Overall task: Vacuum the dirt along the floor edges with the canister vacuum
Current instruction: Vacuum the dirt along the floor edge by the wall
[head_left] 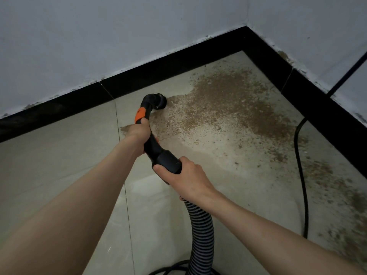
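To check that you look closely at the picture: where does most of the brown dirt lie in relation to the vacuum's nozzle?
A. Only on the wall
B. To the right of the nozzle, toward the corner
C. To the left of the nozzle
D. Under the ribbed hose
B: the nozzle sits at the left end of the dirt, which spreads right toward the corner along the black baseboard.

Lying spread as brown gritty dirt [228,108] over the pale tiled floor [59,165], thickest toward the corner. Resting against its left edge, just beside the black skirting [178,66], as a round black vacuum nozzle [161,101] on a curved black-and-orange wand [148,120], trailing a ribbed grey hose [200,231].
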The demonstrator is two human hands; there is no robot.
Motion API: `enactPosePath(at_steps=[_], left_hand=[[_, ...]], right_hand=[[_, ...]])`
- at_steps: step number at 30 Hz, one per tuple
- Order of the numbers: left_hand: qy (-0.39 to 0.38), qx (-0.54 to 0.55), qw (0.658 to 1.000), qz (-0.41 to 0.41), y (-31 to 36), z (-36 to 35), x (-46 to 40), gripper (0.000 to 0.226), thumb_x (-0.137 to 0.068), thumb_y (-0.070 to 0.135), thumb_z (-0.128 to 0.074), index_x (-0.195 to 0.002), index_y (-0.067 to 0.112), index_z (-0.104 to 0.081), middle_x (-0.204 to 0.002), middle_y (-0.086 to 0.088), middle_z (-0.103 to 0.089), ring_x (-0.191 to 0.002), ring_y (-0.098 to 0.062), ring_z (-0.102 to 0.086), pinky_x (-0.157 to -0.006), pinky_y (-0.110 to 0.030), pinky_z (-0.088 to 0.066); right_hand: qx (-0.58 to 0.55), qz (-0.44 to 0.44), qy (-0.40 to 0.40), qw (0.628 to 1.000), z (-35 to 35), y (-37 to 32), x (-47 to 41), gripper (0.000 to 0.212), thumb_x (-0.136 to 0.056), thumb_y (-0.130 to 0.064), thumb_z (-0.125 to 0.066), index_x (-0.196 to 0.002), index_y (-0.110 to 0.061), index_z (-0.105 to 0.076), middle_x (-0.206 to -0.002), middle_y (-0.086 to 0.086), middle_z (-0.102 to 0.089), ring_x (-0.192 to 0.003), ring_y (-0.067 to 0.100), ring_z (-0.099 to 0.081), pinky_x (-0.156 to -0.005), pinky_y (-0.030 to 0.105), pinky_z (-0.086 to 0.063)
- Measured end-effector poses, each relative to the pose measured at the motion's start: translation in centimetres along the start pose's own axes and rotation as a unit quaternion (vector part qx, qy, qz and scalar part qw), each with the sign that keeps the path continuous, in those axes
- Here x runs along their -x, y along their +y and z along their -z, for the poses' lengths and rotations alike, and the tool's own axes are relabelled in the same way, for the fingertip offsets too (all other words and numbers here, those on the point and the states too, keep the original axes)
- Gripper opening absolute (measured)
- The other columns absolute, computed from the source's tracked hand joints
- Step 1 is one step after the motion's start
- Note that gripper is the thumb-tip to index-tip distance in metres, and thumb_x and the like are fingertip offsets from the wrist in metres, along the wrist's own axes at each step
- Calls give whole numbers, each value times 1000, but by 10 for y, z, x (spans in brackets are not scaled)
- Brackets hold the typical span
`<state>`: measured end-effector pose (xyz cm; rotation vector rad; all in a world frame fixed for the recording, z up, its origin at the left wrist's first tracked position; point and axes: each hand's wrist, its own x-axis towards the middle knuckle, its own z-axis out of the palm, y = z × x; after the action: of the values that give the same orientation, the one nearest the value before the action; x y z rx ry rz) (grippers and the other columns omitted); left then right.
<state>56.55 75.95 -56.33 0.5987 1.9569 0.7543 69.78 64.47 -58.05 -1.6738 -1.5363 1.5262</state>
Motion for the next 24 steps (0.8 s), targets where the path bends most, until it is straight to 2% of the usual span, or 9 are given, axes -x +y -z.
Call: enactPosePath(at_steps=[1, 2, 5, 6, 9, 13, 17, 21, 24], left_hand=[[0, -5, 1000, -4, 2, -4, 0, 31, -101, 37, -37, -108, 7, -41, -78, -10, -50, -67, -23, -53, -79, -40, -53], [-1, -10, 1000, -8, 3, -7, 1, 30, -101, 37, -37, -106, 7, -41, -78, -10, -51, -67, -23, -53, -78, -40, -53], [-15, -22, 1000, -16, 8, -17, 2, 30, -102, 37, -36, -112, 8, -39, -81, -11, -52, -65, -22, -54, -61, -35, -50], [-19, -24, 999, -19, 9, -19, 2, 31, -102, 37, -36, -115, 8, -39, -84, -12, -53, -66, -23, -54, -60, -35, -50], [-29, -38, 999, -22, 12, -26, 2, 34, -102, 38, -34, -120, 9, -38, -90, -14, -54, -70, -25, -55, -72, -39, -54], [-45, -42, 998, -20, 16, -34, 3, 30, -103, 40, -33, -115, 12, -34, -80, -13, -53, -62, -24, -54, -59, -36, -49], [-67, -35, 997, -22, 17, -39, 3, 34, -103, 41, -33, -116, 10, -35, -79, -12, -53, -64, -23, -53, -65, -38, -51], [-116, 10, 993, 0, 11, -36, 1, 29, -102, 41, -35, -117, 16, -35, -78, -10, -51, -61, -21, -51, -56, -35, -47], [-134, 25, 991, 2, 9, -32, 0, 27, -102, 42, -37, -108, 16, -39, -73, -9, -50, -59, -20, -50, -55, -34, -47]], right_hand=[[-2, -3, 4, 1000, 2, 1, 1, 56, -80, -70, -58, -101, -19, -53, -86, 0, -62, -74, 22, -66, -72, 43, -60], [-3, -6, 8, 1000, 4, 2, 1, 56, -80, -70, -58, -101, -19, -52, -86, 0, -62, -75, 22, -66, -72, 44, -60], [-2, -12, 18, 1000, 9, 4, 1, 57, -80, -71, -57, -102, -18, -52, -89, 2, -62, -76, 25, -67, -73, 44, -60], [-3, -13, 21, 1000, 10, 5, 0, 57, -80, -71, -57, -103, -18, -52, -89, 2, -63, -77, 26, -67, -74, 45, -59], [-12, -15, 31, 999, 13, 7, 1, 57, -80, -71, -56, -102, -18, -52, -89, 3, -64, -76, 26, -67, -73, 45, -59], [-18, -17, 50, 998, 14, 8, 2, 58, -81, -72, -55, -102, -17, -51, -90, 5, -65, -79, 29, -67, -75, 47, -59], [-1, -20, 68, 997, 15, 10, 3, 57, -82, -72, -53, -102, -19, -50, -89, 2, -63, -81, 26, -66, -73, 43, -57], [23, -14, 76, 997, 12, 11, 5, 55, -82, -72, -52, -102, -20, -49, -87, -1, -62, -80, 23, -64, -69, 38, -54], [24, -11, 75, 997, 10, 11, 4, 55, -82, -72, -53, -102, -20, -50, -88, 0, -63, -81, 22, -64, -71, 39, -55]])
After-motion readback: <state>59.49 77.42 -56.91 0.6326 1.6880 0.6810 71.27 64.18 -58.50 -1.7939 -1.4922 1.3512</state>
